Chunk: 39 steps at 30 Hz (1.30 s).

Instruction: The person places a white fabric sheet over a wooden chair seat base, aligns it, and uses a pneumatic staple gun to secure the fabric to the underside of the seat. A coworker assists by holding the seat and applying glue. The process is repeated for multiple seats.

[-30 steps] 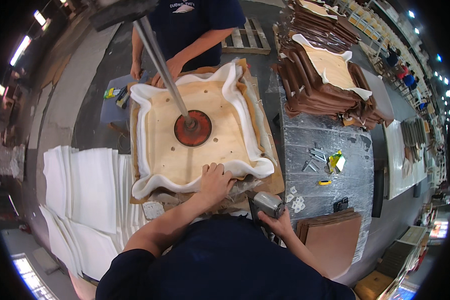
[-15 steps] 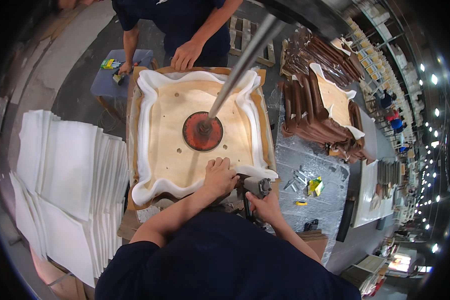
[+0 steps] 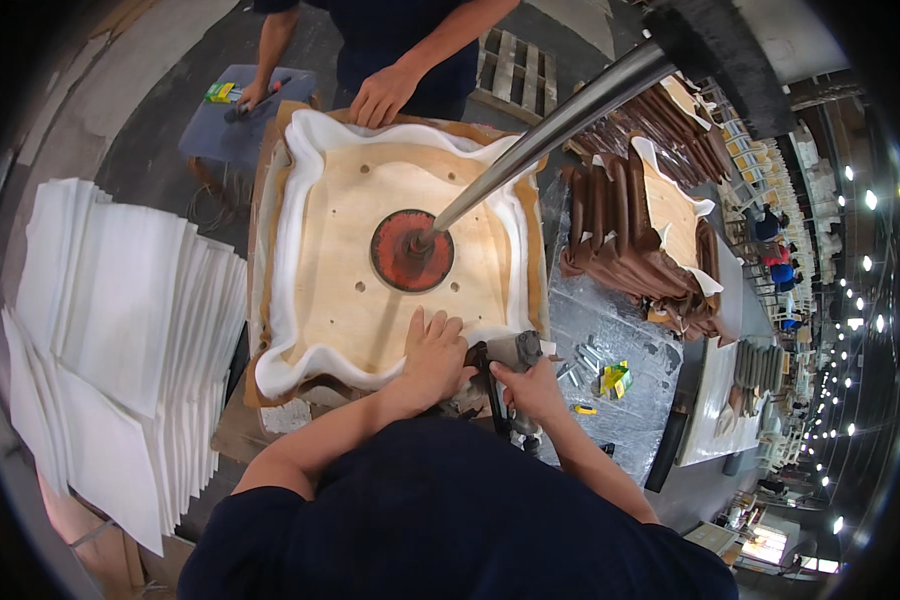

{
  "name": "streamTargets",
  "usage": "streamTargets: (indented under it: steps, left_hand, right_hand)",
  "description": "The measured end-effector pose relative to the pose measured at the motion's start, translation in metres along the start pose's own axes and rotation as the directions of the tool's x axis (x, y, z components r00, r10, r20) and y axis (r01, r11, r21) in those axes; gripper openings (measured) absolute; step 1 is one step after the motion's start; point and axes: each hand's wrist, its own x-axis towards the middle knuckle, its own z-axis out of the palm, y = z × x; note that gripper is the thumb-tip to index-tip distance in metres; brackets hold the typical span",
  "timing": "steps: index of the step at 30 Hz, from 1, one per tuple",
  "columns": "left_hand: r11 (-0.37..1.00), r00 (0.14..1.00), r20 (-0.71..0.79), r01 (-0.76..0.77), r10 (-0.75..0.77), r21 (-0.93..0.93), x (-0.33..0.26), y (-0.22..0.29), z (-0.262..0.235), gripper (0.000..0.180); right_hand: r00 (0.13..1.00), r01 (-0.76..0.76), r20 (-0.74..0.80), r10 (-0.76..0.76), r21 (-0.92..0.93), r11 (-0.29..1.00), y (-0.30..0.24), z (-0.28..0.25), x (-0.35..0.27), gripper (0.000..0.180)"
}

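Observation:
In front of me lies a square plywood panel (image 3: 345, 235) rimmed by puffy white padding (image 3: 288, 225). A red round pad (image 3: 388, 265) on a slanted metal rod (image 3: 550, 130) presses on its middle. My left hand (image 3: 435, 362) lies over the panel's near edge, fingers stretched onto the padding and wood, thumb toward the tool. My right hand (image 3: 530, 388) grips a grey and black staple gun (image 3: 512, 352), its head at the near right edge of the panel. The gun's nose and the material under the near edge are mostly hidden.
A co-worker's hand (image 3: 382, 95) rests on the far edge; the other holds a dark tool on a blue-grey stool (image 3: 210, 135). White sheets (image 3: 120, 310) are stacked left. At right stand brown covers (image 3: 610, 220) and a plastic-covered table (image 3: 630, 330) with staple strips and a yellow-green box (image 3: 615, 380).
My left hand's fingers have straightened and reach further over the panel. The staple gun has shifted slightly toward me and stands at the near edge. The whole view has tilted a little.

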Motion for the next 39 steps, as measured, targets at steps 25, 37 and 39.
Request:
streamTargets:
  steps: [25, 37, 39]
  left_hand:
    - [0.97, 0.99, -0.057, 0.11, -0.125, -0.217, 0.0, -0.005, 0.008, 0.016]
    - [0.978, 0.993, -0.046, 0.101, -0.111, -0.182, 0.003, -0.002, 0.005, 0.015]
    - [0.984, 0.994, -0.063, 0.083, -0.094, -0.159, 0.0, -0.003, -0.008, 0.022]
  right_hand:
    - [1.0, 0.019, -0.008, -0.019, 0.013, 1.0, -0.005, 0.015, 0.003, 0.027]
    - [0.995, 0.066, -0.077, -0.07, -0.06, 0.996, -0.008, 0.023, -0.003, 0.035]
    - [0.988, 0.13, -0.101, -0.12, 0.097, 0.987, -0.004, 0.031, -0.017, 0.036]
